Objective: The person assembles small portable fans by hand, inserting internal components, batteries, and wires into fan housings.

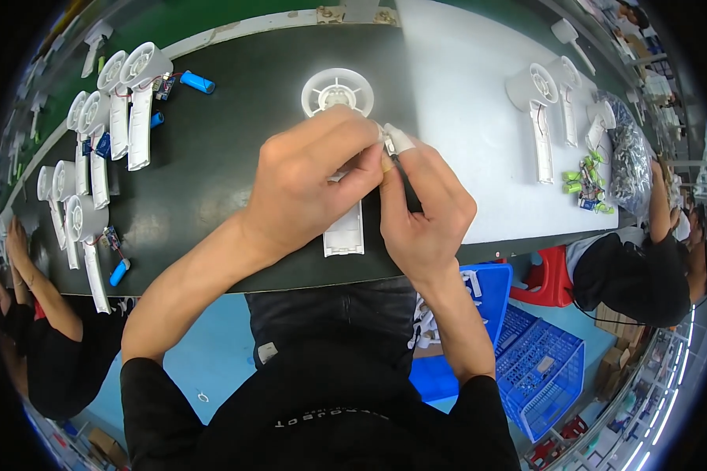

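Observation:
My left hand (310, 177) and my right hand (428, 188) meet over the table with their fingertips pinched together. Between them is a small whitish part (390, 146), with something dark just below it; its kind is too small to make out. A white cover wraps a fingertip of my right hand. Under my hands lies a white handheld fan housing: its round spoked head (338, 86) shows beyond my left hand, and the end of its hollow handle (344, 235) points toward me. My left hand hides the middle of the housing.
Several white fan bodies (139, 125), some with wired boards and blue batteries (198, 82), lie on the dark table (236, 102) at left. At right, more fans (543, 141), green batteries (585, 184) and a plastic bag (630, 149) lie on a white sheet. Blue crates (538, 369) stand below; people sit on both sides.

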Action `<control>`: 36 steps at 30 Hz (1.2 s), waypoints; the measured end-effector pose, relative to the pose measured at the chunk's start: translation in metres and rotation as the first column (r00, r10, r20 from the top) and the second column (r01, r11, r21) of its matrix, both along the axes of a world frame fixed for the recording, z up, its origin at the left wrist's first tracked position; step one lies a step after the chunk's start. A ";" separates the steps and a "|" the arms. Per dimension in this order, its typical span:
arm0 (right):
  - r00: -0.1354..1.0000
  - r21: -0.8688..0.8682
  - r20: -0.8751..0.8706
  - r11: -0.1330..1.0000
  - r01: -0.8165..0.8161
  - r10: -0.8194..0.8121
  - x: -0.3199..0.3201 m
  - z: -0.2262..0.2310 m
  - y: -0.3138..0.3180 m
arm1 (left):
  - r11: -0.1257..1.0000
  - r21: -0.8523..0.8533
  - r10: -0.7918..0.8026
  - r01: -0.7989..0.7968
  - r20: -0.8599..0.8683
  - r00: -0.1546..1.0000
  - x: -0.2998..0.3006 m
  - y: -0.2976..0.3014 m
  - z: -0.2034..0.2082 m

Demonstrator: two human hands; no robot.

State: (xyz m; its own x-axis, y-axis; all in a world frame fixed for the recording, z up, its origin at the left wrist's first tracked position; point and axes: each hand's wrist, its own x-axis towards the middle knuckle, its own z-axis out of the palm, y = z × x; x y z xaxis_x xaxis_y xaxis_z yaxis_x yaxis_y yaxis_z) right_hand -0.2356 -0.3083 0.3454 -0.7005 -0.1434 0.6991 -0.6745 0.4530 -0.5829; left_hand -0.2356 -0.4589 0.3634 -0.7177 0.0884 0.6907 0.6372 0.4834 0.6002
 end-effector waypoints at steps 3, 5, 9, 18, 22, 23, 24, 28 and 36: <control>0.999 -0.004 0.044 1.000 -0.007 0.007 0.002 0.004 -0.001 | 1.000 -0.024 -0.009 0.009 0.029 1.000 0.002 -0.003 0.002; 0.988 -0.022 0.156 1.000 -0.007 0.010 0.004 0.003 -0.001 | 0.995 -0.090 -0.028 0.036 0.096 0.995 0.002 -0.009 0.005; 0.929 -0.103 0.363 0.994 -0.039 0.074 0.001 0.001 0.004 | 0.918 -0.370 0.146 -0.142 -0.018 0.989 -0.011 -0.028 0.030; 0.916 -0.044 0.391 0.992 0.122 -0.095 -0.023 0.039 0.075 | 0.949 -0.309 0.180 -0.058 0.381 0.907 -0.121 -0.115 0.045; 0.770 0.129 0.416 0.869 0.477 -0.484 -0.051 0.048 0.161 | 0.808 -0.539 0.441 -0.238 0.285 0.851 -0.229 -0.210 0.031; 0.701 0.229 0.404 0.807 0.545 -0.588 -0.056 0.050 0.181 | 0.769 -0.582 0.500 -0.263 0.292 0.815 -0.253 -0.230 0.027; 0.708 0.265 0.319 0.776 0.572 -0.631 -0.060 0.049 0.201 | 0.749 -0.588 0.544 -0.305 0.284 0.790 -0.277 -0.255 0.020; 0.613 0.336 0.559 0.829 0.448 -0.558 -0.057 0.055 0.220 | 0.653 -0.611 0.641 -0.447 0.133 0.756 -0.350 -0.357 -0.028; 0.690 -0.052 0.708 0.964 0.263 -0.149 -0.044 0.028 0.160 | 0.399 -0.779 0.817 -0.483 0.063 0.573 -0.285 -0.312 0.001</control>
